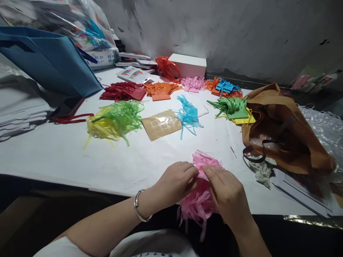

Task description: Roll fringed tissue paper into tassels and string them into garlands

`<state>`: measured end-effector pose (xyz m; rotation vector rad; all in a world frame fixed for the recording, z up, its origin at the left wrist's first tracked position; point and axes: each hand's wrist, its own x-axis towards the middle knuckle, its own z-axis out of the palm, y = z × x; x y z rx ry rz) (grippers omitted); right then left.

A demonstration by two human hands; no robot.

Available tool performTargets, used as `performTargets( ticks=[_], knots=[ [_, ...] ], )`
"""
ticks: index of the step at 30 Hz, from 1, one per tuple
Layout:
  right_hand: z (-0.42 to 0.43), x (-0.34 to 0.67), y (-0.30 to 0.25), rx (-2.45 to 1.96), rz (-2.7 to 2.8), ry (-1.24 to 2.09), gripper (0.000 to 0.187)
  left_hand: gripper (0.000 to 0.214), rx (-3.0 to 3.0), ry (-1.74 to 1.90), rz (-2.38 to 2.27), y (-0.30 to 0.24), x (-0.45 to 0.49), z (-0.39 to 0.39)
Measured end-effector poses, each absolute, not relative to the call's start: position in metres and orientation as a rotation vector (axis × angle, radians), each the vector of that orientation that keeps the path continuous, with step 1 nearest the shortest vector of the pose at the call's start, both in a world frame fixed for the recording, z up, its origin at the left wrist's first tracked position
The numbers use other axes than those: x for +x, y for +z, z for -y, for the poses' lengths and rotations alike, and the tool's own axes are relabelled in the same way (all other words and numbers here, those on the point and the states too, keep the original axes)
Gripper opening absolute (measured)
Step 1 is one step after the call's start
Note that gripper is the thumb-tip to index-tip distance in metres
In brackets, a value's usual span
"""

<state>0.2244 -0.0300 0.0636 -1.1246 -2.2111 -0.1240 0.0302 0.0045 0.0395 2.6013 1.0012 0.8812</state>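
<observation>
A bunch of pink fringed strips [199,207] hangs partly over the table's front edge, gripped between both hands. My left hand [175,184], with a silver bracelet at the wrist, is closed on its left side, fingers curled. From the right, my right hand [226,187] is closed on the same pink bunch, its fingers pressed near the middle. Exactly what the fingertips pinch is hidden. Beyond the hands lie a brown paper sheet with round clear stickers [162,125] and a light blue tassel [187,113].
Yellow and green tassels [115,121] lie to the left, with dark red ones [123,91] and orange ones [160,90] behind. A blue bag [53,60] stands at the left, an open brown bag [284,132] at the right. Against the wall sits a white box [189,65].
</observation>
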Motion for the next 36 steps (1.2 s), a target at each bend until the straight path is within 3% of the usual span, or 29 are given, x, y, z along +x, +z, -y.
performTargets(
  ticks=[6, 12, 15, 20, 26, 30, 36],
  knots=[
    [0.025, 0.237, 0.072, -1.464, 1.783, 0.486, 0.029, 0.041, 2.545, 1.114, -0.918, 0.042, 0.029, -0.013],
    [0.025, 0.238, 0.072, -1.479, 1.503, 0.943, 0.027, 0.020, 2.556, 1.082, -0.752, 0.058, 0.030, -0.015],
    [0.029, 0.237, 0.070, -1.450, 1.504, 0.936, 0.027, 0.007, 2.547, 1.052, -0.752, 0.063, 0.030, -0.017],
    [0.029, 0.250, 0.055, -1.548, 1.328, 0.882, 0.028, 0.017, 2.518, 1.114, -0.683, 0.074, 0.021, -0.013],
    [0.037, 0.314, 0.018, -1.752, 1.116, 0.689, 0.036, 0.004, 1.829, 1.288, -0.796, 0.096, -0.007, -0.035],
    [0.052, 0.351, -0.005, -1.910, 1.027, 0.526, 0.042, 0.030, 1.411, 1.426, -0.984, 0.116, -0.013, -0.100],
    [0.062, 0.347, -0.036, -1.895, 1.035, 0.285, 0.040, 0.030, 1.404, 1.590, -1.166, 0.163, 0.030, -0.247]
  ],
)
